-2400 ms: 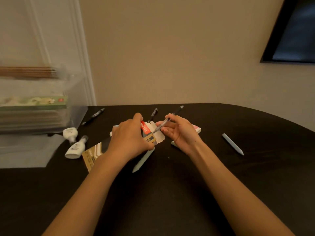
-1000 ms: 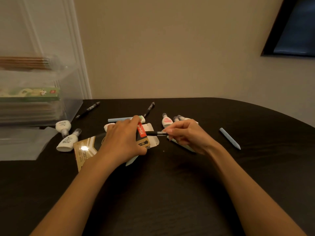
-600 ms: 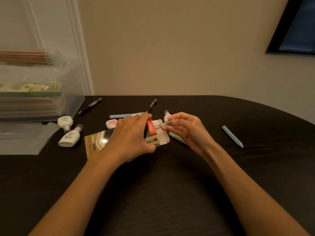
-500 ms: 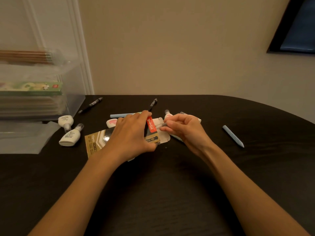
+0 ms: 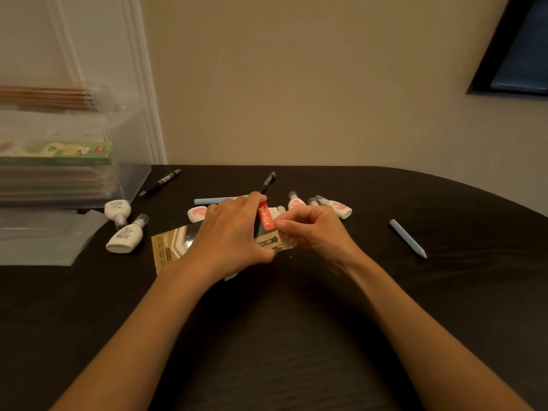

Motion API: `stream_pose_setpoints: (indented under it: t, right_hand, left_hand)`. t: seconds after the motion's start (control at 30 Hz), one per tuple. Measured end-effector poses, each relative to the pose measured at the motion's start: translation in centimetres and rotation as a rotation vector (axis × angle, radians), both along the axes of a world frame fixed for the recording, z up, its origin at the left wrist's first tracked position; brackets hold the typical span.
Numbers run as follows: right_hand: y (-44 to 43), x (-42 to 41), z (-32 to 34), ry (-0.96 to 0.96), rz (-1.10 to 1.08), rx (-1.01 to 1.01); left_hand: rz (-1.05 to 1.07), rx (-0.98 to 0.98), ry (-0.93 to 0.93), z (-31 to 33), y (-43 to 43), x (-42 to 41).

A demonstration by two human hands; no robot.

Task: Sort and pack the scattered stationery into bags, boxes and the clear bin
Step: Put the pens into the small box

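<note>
On the dark table my left hand [image 5: 234, 232] grips a gold and black pen box [image 5: 172, 247] with a red label, holding it flat. My right hand [image 5: 314, 229] is at the box's open right end, its fingers curled and pinching the white end flap [image 5: 287, 244]. The pen I was holding does not show. Two black pens [image 5: 161, 182] [image 5: 268, 180] lie behind the box. A pale blue pen [image 5: 407, 238] lies apart to the right, and another blue pen [image 5: 212, 200] sits just behind my left hand.
Two white correction tapes [image 5: 118, 209] [image 5: 126, 237] lie left of the box. Pink and white ones [image 5: 197, 213] [image 5: 336, 206] lie behind my hands. The clear bin [image 5: 130, 179], holding packs and pencils, stands at the far left beside a flat clear bag [image 5: 44, 238].
The pen in my right hand has gone into the box's open end and out of sight. My right hand has closed in on the end flap. My left hand keeps its grip.
</note>
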State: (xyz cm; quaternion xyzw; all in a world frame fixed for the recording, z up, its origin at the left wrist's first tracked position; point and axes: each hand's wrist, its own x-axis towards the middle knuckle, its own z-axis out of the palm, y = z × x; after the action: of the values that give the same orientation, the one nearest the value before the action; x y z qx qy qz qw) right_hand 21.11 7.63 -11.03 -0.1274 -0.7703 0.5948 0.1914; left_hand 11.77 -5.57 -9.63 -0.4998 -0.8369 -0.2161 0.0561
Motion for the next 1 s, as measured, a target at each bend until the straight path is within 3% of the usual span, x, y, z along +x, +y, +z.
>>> stream_pose_setpoints:
  t: [0.13,0.27,0.47,0.73,0.9,1.0]
  right_hand:
    - [0.0,-0.1,-0.3,-0.044,0.022,-0.027]
    - [0.1,-1.0,-0.5,-0.011,0.011,-0.117]
    - [1.6,-5.3,0.3,-0.031,-0.26,-0.202]
    - [7.2,-15.2,0.5,-0.207,-0.624,0.094]
    - [8.7,-19.3,-1.0,-0.526,-0.535,0.302]
    - [8.6,-20.3,-1.9,-0.622,-0.511,0.44]
  left_hand:
    - [0.038,-0.005,-0.011,0.0,0.2,-0.4]
    - [0.209,0.024,-0.062,0.5,0.6,-1.9]
    - [0.374,0.038,-0.145,1.6,1.5,-5.4]
    - [0.364,-0.001,-0.204,1.6,3.9,-9.1]
    - [0.371,-0.005,-0.271,1.1,4.5,-10.7]
    - [0.377,-0.014,-0.288,0.7,4.5,-11.0]
